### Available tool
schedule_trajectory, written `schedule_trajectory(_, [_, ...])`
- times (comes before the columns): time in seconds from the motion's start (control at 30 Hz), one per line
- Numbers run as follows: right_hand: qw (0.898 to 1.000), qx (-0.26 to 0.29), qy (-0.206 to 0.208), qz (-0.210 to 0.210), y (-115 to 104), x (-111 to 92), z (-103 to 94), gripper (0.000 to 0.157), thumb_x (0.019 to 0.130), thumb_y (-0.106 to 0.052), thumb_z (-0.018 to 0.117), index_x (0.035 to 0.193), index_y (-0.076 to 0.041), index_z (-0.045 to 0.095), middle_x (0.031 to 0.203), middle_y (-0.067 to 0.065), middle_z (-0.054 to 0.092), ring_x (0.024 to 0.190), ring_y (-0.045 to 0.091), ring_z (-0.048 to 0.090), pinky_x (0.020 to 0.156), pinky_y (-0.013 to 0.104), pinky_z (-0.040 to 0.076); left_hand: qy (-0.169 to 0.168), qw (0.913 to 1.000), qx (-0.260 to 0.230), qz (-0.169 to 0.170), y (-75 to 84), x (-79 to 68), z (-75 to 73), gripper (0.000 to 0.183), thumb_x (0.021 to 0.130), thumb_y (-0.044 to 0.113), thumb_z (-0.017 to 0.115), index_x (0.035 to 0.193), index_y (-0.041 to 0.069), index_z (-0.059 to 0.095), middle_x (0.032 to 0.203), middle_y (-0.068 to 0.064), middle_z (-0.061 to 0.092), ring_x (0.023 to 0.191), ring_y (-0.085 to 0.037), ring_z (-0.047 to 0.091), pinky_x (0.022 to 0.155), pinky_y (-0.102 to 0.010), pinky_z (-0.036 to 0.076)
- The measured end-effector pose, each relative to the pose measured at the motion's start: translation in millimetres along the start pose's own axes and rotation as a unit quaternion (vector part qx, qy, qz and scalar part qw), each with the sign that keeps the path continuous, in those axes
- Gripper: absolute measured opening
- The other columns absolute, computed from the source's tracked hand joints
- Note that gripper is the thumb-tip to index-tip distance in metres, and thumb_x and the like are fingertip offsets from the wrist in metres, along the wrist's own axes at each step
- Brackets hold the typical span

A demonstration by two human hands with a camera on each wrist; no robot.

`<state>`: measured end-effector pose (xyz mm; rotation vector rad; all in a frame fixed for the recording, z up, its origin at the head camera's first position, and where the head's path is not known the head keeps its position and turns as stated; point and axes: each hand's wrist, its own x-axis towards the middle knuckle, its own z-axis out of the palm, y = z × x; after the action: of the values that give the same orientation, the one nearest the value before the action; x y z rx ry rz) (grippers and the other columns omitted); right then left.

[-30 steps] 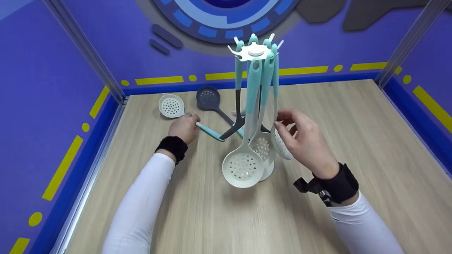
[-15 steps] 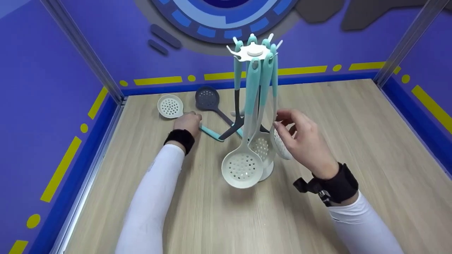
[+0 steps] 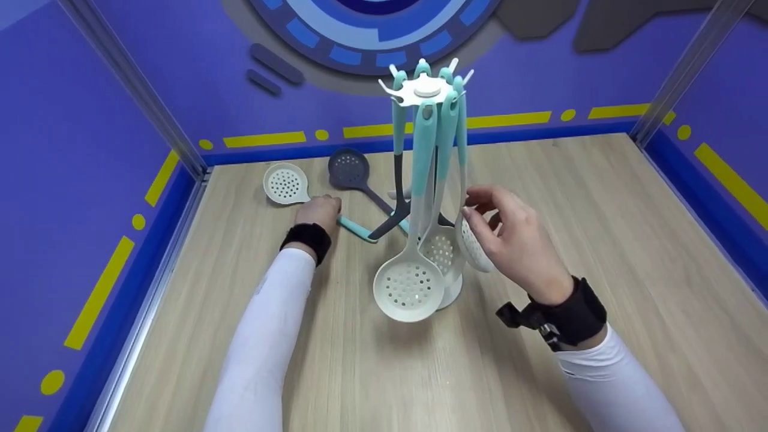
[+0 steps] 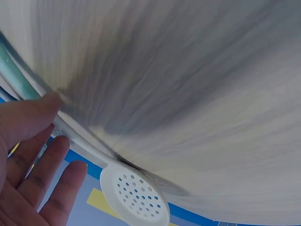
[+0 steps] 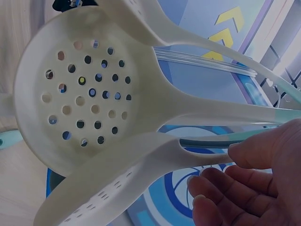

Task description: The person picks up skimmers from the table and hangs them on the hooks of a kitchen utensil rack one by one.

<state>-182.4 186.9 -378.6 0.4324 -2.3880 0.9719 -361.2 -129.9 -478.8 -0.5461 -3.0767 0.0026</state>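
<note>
A white skimmer (image 3: 285, 184) with a teal handle lies on the table at the back left. My left hand (image 3: 318, 213) pinches its handle between thumb and fingers, and its perforated bowl (image 4: 136, 195) shows beyond them in the left wrist view. From the white rack (image 3: 427, 90) several teal-handled utensils hang. My right hand (image 3: 510, 234) pinches the neck of a hanging white skimmer (image 5: 108, 183) on the rack's right side. Another white skimmer (image 3: 409, 288) hangs at the front, facing me.
A dark grey skimmer (image 3: 349, 169) lies behind the rack's left side, its handle partly hidden by hanging utensils. A dark hanging utensil (image 3: 390, 225) reaches out near the end of the lying teal handle. Blue panels (image 3: 312, 114) border the wooden table (image 3: 360, 372).
My left hand has shifted slightly right along the lying skimmer's handle, covering more of it. The skimmer and my right hand stay in place. The head view has drifted slightly.
</note>
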Motion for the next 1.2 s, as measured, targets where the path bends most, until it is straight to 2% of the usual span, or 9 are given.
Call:
schedule_trajectory(0.2, [1.0,-0.002,0.0,-0.004,0,0,-0.1,0.026,0.099,-0.023,0.061,0.12,-0.009,0.063,0.102,0.0,0.069,0.089,0.011,0.063,0.066,0.017,0.049,0.003,0.9994,-0.035,-0.003,-3.7,1.5,8.0,0.02,0.089,-0.003,0.064,0.102,0.009,0.073,0.106,-0.014,0.067,0.099,-0.033,0.065,0.083,-0.047,0.058])
schedule_trajectory(0.43, [1.0,0.003,-0.003,0.004,-1,-1,1.4,0.025,0.099,-0.023,0.061,0.119,-0.009,0.063,0.102,0.0,0.069,0.09,0.01,0.063,0.067,0.016,0.048,0.018,0.9978,-0.063,-0.001,-14.2,-1.1,15.2,0.019,0.09,-0.002,0.064,0.101,0.01,0.074,0.104,-0.012,0.067,0.101,-0.031,0.064,0.083,-0.045,0.058])
schedule_trajectory(0.6, [1.0,0.007,-0.002,0.002,-1,0,3.1,0.025,0.098,-0.022,0.062,0.118,-0.008,0.064,0.101,0.0,0.069,0.089,0.01,0.064,0.066,0.016,0.048,0.019,0.9959,-0.088,0.004,-20.1,-5.9,15.3,0.021,0.091,-0.001,0.064,0.104,0.011,0.074,0.106,-0.01,0.068,0.104,-0.03,0.063,0.086,-0.045,0.056])
schedule_trajectory(0.77, [1.0,0.007,-0.002,-0.003,-1,0,4.0,0.024,0.099,-0.022,0.062,0.118,-0.009,0.064,0.101,-0.001,0.069,0.089,0.009,0.063,0.066,0.015,0.048,0.04,0.9913,-0.125,0.009,-27.7,-9.8,11.7,0.025,0.091,-0.004,0.061,0.107,0.012,0.072,0.11,-0.008,0.068,0.109,-0.028,0.062,0.092,-0.042,0.055])
schedule_trajectory(0.83, [1.0,0.008,-0.001,-0.007,0,0,4.4,0.023,0.099,-0.022,0.061,0.118,-0.009,0.064,0.101,-0.001,0.069,0.088,0.009,0.063,0.066,0.015,0.048,0.055,0.987,-0.151,0.007,-32.2,-11.1,9.8,0.026,0.091,-0.004,0.063,0.108,0.012,0.072,0.111,-0.008,0.069,0.11,-0.028,0.062,0.095,-0.041,0.054])
schedule_trajectory(0.93, [1.0,0.01,0.0,-0.009,0,0,4.2,0.023,0.098,-0.022,0.062,0.117,-0.008,0.064,0.101,0.0,0.069,0.088,0.009,0.063,0.066,0.015,0.048,0.079,0.976,-0.203,-0.001,-39.5,-12.9,7.5,0.024,0.091,-0.002,0.066,0.11,0.012,0.071,0.112,-0.008,0.069,0.111,-0.027,0.063,0.098,-0.041,0.053])
schedule_trajectory(1.2, [1.0,0.016,-0.003,0.0,-1,0,2.5,0.024,0.098,-0.022,0.062,0.118,-0.008,0.064,0.101,0.001,0.07,0.089,0.01,0.063,0.067,0.015,0.047,0.131,0.9371,-0.316,-0.068,-50.9,-20.6,-0.3,0.017,0.098,0.014,0.063,0.113,0.017,0.068,0.117,-0.002,0.067,0.114,-0.021,0.062,0.101,-0.041,0.051])
